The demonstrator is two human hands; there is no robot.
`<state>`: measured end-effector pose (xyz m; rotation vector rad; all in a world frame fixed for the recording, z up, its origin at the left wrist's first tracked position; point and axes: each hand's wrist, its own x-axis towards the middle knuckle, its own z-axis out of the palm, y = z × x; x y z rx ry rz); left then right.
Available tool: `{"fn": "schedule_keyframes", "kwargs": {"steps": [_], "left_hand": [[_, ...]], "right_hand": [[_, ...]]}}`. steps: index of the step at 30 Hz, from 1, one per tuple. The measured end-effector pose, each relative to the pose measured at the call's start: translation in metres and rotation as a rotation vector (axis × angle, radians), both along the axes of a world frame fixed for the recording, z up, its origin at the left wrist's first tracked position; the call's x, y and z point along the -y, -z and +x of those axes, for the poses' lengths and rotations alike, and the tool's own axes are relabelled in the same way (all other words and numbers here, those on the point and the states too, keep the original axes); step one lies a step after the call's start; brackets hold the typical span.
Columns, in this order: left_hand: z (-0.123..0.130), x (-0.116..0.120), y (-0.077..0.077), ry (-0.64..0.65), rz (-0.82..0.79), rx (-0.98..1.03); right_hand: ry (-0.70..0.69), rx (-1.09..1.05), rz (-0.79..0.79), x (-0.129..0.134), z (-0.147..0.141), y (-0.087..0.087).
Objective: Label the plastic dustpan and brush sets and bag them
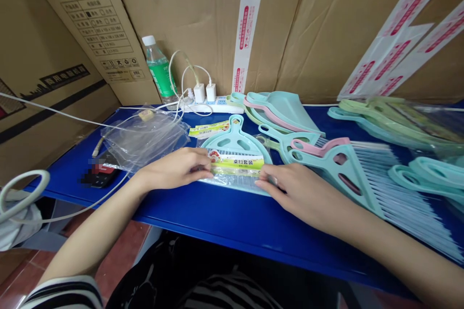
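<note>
Left hand (174,170) & right hand (293,193) are placed on either side of 1 bagged dustpan-&-brush set (235,142), approx. mid-frame on the blue surface (217,222). Grip: fingers are laid on the bag from both sides, neither hand clearly closed; pinch vs. press can't be told. Set's long axis runs roughly front-to-back, handle ring pointing away from the person, bristles toward the near edge. Bristles are partly hidden by a paper label (235,165) & the hands. To the right, approx. 3 loose brushes (337,174) are seen, teal/pink handles. Behind them, a dustpan stack (279,111) is seen, count unclear. Far right, a filmed pile (398,125) is cut off by the frame. Also seen: 1 water bottle (157,70), 1 power strip (208,105) w/ 2 white chargers (199,92), 1 blurred phone (103,171), 1 crumpled clear bag (145,137).
</note>
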<state>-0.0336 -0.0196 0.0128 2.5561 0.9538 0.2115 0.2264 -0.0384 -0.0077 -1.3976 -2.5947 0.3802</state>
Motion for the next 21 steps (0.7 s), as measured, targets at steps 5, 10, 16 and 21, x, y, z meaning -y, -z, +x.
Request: {"fn": "schedule_keyframes", "kwargs": {"steps": [5,10,16,21], "left_hand": [[0.0018,-0.0003,0.0008,-0.02,0.034,-0.006],[0.0021,-0.0006,0.002,-0.021,0.044,-0.008],[0.0025,-0.0004,0.0023,-0.022,0.041,-0.021],[0.0034,0.0004,0.0034,-0.035,0.037,-0.041]], "right_hand": [[0.021,0.017,0.013,0.0023,-0.0017,0.0025],[0.023,0.051,0.015,0.0029,-0.0018,0.0025],[0.016,0.169,0.128,0.0038,-0.0016,0.0037],[-0.117,0.073,0.474,0.0067,-0.0028,0.0102]]}}
